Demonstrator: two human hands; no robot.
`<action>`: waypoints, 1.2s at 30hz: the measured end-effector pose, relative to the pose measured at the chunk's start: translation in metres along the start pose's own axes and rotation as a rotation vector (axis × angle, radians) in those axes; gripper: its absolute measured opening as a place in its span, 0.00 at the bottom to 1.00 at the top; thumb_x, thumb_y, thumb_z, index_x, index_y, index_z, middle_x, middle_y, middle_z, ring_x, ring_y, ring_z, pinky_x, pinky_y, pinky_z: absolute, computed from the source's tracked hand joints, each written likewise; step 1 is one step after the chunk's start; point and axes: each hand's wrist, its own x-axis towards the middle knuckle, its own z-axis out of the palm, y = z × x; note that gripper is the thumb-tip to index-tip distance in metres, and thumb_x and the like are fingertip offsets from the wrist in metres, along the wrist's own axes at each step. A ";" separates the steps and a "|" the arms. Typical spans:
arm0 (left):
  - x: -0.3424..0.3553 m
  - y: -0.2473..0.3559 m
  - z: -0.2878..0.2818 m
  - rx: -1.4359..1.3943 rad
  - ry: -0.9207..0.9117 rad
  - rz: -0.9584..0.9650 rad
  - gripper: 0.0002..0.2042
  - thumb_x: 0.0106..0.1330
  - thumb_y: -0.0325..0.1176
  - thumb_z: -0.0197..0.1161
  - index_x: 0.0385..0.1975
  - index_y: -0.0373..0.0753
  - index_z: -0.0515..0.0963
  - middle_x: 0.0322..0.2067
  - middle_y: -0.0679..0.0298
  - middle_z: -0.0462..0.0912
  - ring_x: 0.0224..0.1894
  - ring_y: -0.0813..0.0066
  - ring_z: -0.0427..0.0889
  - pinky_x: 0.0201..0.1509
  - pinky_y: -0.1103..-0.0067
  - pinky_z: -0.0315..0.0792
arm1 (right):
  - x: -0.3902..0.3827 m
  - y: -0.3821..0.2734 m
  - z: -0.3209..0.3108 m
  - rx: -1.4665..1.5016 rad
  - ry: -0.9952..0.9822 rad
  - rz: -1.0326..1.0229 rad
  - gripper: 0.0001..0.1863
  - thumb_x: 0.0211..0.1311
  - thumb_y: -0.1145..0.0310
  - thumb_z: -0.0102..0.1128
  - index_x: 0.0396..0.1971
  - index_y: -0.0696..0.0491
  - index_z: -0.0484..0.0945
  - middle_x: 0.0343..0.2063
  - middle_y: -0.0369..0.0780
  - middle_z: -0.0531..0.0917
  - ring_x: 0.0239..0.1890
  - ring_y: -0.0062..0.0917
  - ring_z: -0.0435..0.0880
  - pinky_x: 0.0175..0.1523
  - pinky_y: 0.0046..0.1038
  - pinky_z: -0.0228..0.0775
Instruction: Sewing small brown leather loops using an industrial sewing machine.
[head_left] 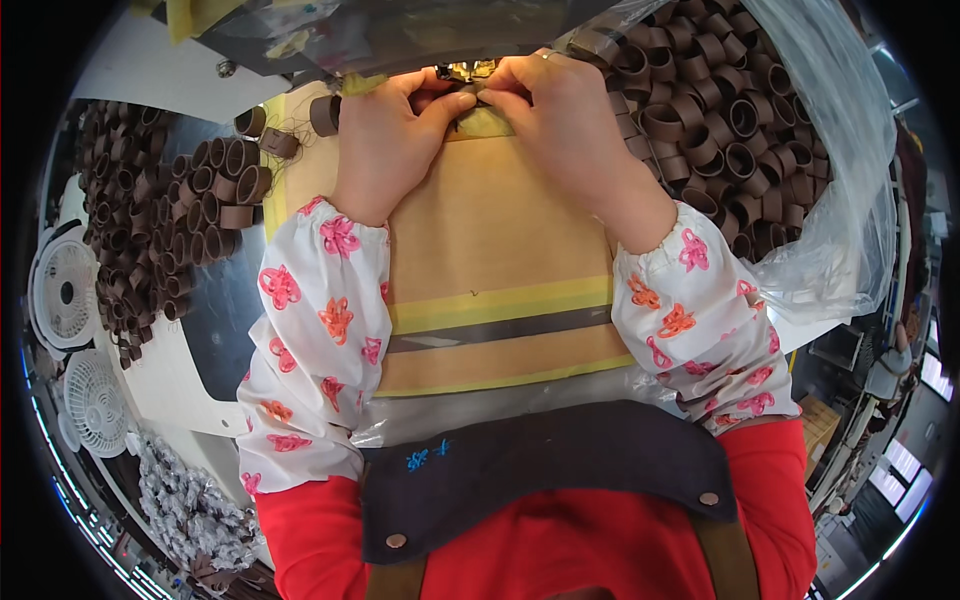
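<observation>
Both my hands meet at the far middle, under the dark machine head (400, 35), beside a lit metal part (467, 72) that looks like a sewing machine's presser foot. My left hand (388, 135) is closed, thumb and index finger pinched together. Opposite it, my right hand (572, 125) pinches the same way, its thumb tip almost touching the left one. What lies between the fingertips is small, dark and mostly hidden; I cannot make out its kind. A brown ring-shaped band (324, 115) rests just left of my left hand.
Brown bands are heaped at the left (125, 215); another pile (715, 110) fills the right, beside clear plastic sheeting (850, 150). Under my wrists lies a tan work board (500, 220) with yellow and dark strips. White fans (66, 290) and a silvery bundle (190, 495) are farther left.
</observation>
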 end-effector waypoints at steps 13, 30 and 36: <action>0.001 0.002 0.001 0.054 -0.009 0.018 0.11 0.53 0.35 0.65 0.30 0.34 0.79 0.20 0.65 0.81 0.21 0.86 0.74 0.27 0.85 0.67 | -0.001 0.000 0.000 -0.062 -0.004 0.002 0.05 0.47 0.73 0.59 0.22 0.58 0.74 0.21 0.44 0.77 0.27 0.39 0.77 0.32 0.35 0.69; -0.026 0.017 -0.012 0.046 -0.230 0.144 0.07 0.53 0.31 0.64 0.22 0.34 0.75 0.18 0.64 0.74 0.20 0.75 0.70 0.29 0.81 0.64 | -0.018 -0.020 -0.008 0.479 -0.130 0.267 0.06 0.50 0.73 0.58 0.27 0.59 0.73 0.21 0.44 0.77 0.24 0.32 0.77 0.30 0.28 0.68; -0.021 0.017 -0.014 -0.291 -0.147 0.159 0.12 0.67 0.34 0.47 0.35 0.33 0.77 0.32 0.61 0.80 0.36 0.71 0.76 0.41 0.80 0.66 | -0.025 -0.034 -0.019 0.242 -0.326 0.047 0.03 0.53 0.71 0.55 0.27 0.54 0.74 0.23 0.43 0.78 0.25 0.36 0.77 0.31 0.32 0.68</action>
